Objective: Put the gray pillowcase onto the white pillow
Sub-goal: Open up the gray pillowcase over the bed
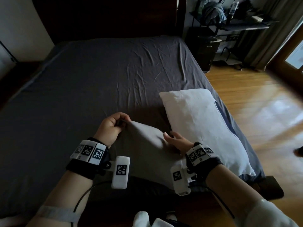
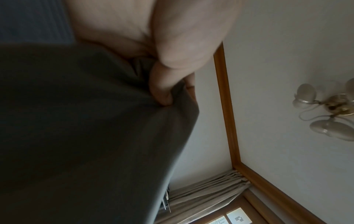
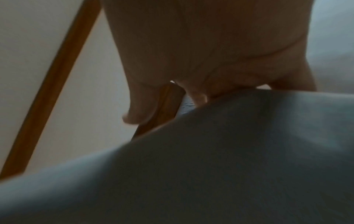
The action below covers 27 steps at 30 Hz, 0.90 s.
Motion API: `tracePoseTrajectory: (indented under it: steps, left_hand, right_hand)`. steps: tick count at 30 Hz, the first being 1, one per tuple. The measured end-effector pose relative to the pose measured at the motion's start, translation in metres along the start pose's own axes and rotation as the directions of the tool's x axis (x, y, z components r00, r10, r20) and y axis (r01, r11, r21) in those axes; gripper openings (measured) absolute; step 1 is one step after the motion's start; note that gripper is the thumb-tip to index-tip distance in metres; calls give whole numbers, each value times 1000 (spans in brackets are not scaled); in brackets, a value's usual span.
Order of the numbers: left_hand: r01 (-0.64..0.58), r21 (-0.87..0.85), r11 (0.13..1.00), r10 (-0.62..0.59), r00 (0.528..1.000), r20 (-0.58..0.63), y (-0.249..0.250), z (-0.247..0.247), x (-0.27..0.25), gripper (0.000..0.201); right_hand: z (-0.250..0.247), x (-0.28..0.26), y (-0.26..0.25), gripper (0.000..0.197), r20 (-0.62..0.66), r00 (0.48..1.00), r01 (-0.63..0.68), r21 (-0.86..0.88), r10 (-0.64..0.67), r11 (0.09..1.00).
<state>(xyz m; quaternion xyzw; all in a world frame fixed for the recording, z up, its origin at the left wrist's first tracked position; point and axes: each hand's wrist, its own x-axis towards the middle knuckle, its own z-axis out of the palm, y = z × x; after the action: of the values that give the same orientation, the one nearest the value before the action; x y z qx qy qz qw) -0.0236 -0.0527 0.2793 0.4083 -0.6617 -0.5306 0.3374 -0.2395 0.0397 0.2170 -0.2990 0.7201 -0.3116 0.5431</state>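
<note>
— What was the room like?
— Dim: a bed (image 1: 98, 76) under a dark gray sheet filled most of it, with wooden floor (image 1: 246, 99) to the right.

— And the white pillow (image 1: 205, 128)?
— It lay along the bed's near right edge.

— The gray pillowcase (image 1: 147, 145)?
— Just left of the pillow, touching it, lifted at one corner.

— The hands?
— The left hand (image 1: 113, 126) had its fingers (image 2: 162, 84) clamped on that raised corner. The right hand (image 1: 177, 141) rested on the pillowcase's right edge, fingers apart and relaxed.
</note>
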Motion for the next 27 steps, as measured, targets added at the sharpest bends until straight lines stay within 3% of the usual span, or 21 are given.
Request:
tracePoseTrajectory:
  steps: [2, 4, 6, 8, 9, 11, 13, 15, 17, 20, 23, 25, 27]
  left_hand:
    - [13, -11, 1000, -13, 1000, -21, -3, 2, 2, 68]
    - [40, -20, 999, -41, 997, -67, -5, 2, 3, 65]
    - [83, 28, 996, -76, 978, -194, -9, 0, 6, 47]
    - [181, 116, 977, -121, 908, -401, -18, -6, 10, 26]
    - [241, 123, 963, -162, 877, -452, -19, -6, 9, 33]
    - [302, 39, 952, -270, 895, -354, -16, 1, 7, 35]
    - [356, -96, 930, -365, 925, -105, -1, 20, 1, 24]
    - [443, -183, 878, -429, 896, 113, 11, 37, -5, 21]
    - [466, -177, 867, -428, 878, 214, 13, 49, -5, 24]
    - [445, -246, 861, -403, 892, 203, 16, 55, -2, 32]
    - [417, -292, 861, -395, 909, 134, 13, 56, -1, 16]
    - [392, -285, 875, -371, 920, 126, 9, 55, -1, 28]
    - [359, -233, 904, -338, 933, 125, 7, 53, -1, 35]
  right_hand:
    - [-3, 2, 7, 90, 65, 998, -27, 169, 16, 985]
    - [-6, 0, 8, 73, 31, 996, 72, 272, -84, 960]
    - [-11, 0, 3, 70, -33, 974, 226, 251, -226, 941]
    - [-11, -1, -6, 69, -91, 932, 363, 223, -352, 905]
    - [-10, -2, -9, 71, -116, 908, 419, 225, -402, 880]
    - [-7, -1, -14, 69, -158, 870, 491, 211, -467, 845]
    - [-1, -2, -18, 61, -144, 845, 533, 165, -515, 830]
    - [8, -4, -21, 59, -77, 829, 559, 148, -554, 816]
    - [17, -7, -23, 58, -26, 818, 571, 155, -575, 806]
    - [21, -12, -26, 60, 37, 815, 561, 201, -578, 803]
    - [20, -15, -31, 46, 93, 820, 511, 326, -565, 796]
    - [20, -16, -35, 33, 34, 838, 496, 364, -544, 788]
    - [19, -12, -37, 22, -48, 850, 513, 294, -524, 806]
